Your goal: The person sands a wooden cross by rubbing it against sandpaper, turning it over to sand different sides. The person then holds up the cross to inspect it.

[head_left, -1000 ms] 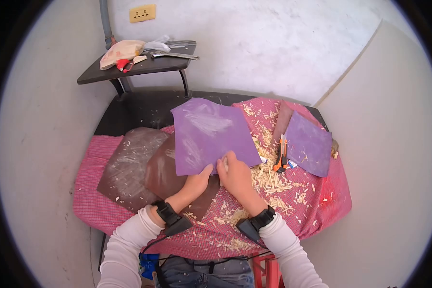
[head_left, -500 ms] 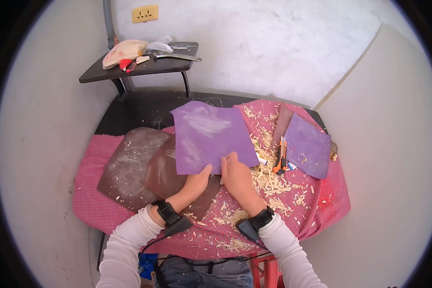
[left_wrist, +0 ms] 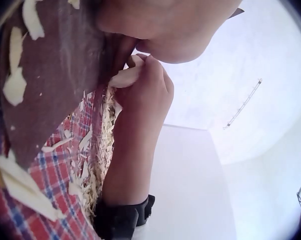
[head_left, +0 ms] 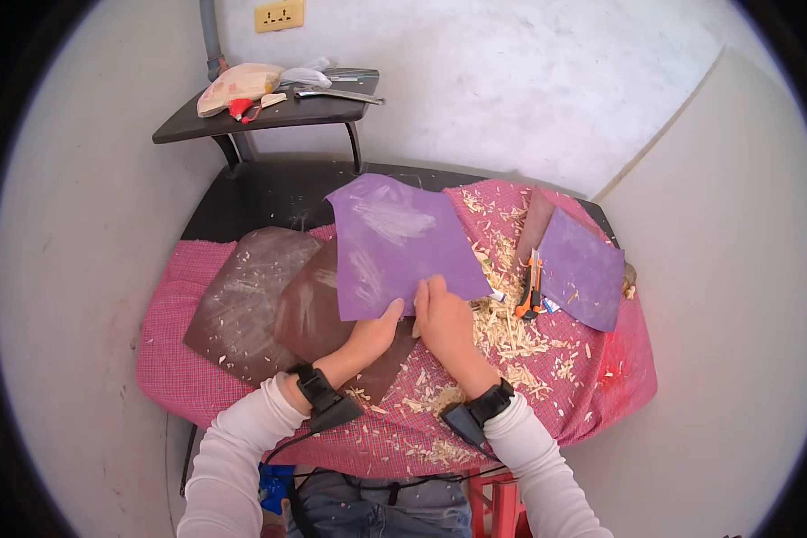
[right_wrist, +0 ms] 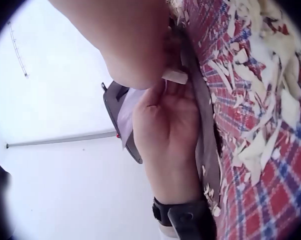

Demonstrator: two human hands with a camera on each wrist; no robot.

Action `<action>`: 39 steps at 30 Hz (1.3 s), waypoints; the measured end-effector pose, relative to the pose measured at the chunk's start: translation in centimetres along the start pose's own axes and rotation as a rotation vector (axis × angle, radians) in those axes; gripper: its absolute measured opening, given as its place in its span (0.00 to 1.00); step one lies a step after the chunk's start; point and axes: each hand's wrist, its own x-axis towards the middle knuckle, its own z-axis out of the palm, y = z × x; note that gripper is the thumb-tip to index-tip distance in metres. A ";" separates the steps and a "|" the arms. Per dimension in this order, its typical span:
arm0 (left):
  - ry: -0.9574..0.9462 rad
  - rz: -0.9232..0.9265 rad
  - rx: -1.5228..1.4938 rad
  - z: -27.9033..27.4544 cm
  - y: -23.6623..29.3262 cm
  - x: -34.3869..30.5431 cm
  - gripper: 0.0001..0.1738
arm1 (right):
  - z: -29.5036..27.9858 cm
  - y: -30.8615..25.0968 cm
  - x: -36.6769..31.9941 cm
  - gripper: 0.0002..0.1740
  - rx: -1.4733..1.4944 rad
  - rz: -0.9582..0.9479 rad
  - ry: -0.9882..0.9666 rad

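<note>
A purple sheet (head_left: 403,247) with whitish rubbed marks lies in front of both hands in the head view. At its lower edge the left hand (head_left: 372,336) grips it, thumb on top and fingers underneath. Beside it the right hand (head_left: 446,327) pinches a small pale wooden piece, with its fingertips over the sheet's edge. That pale piece (right_wrist: 175,76) shows between the two hands in the right wrist view, and again as a pale piece (left_wrist: 126,77) at the right hand's fingers in the left wrist view. Most of it is hidden by the hands.
Brown sheets (head_left: 251,300) lie at the left. An orange cutter (head_left: 531,287) rests beside another purple sheet (head_left: 583,269) at the right. Wood shavings (head_left: 502,336) cover much of the pink checked cloth (head_left: 188,359). A raised black shelf (head_left: 332,108) holds a wrench and bags.
The right fingertips have shifted slightly against the sheet's lower edge. The head view has tilted a little, so the whole scene sits slightly to the right and higher.
</note>
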 end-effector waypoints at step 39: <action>-0.147 -0.160 -0.422 -0.3 -0.1 0.8 0.20 | -1.1 1.0 0.8 0.23 1.621 0.214 -0.305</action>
